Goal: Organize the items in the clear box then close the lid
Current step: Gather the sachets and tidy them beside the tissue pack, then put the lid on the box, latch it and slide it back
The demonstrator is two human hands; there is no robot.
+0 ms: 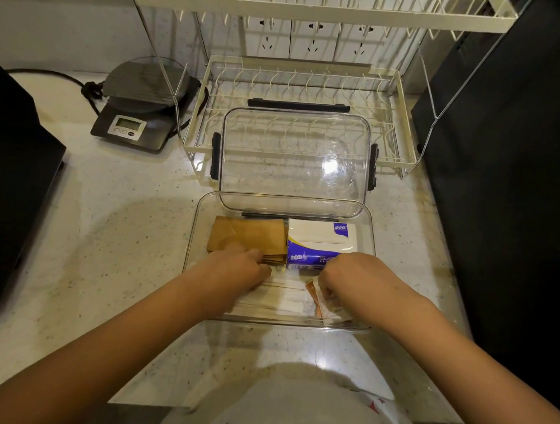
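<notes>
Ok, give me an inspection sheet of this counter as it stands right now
Surface: speckled countertop.
Job's things: clear box open, lid propped behind; brown napkins, tissue pack, white sticks and sachets inside.
Clutter: kitchen scale.
Grippers: left hand on the sticks, fingers curled; right hand pinches the sachets.
Cables: black cord near the scale.
Surroundings: dish rack, wall sockets.

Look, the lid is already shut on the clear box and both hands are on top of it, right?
Not quite. The head view shows the lid still open, standing up behind the clear box. The left hand and right hand are inside the box, among the items, not on top of the lid.
</notes>
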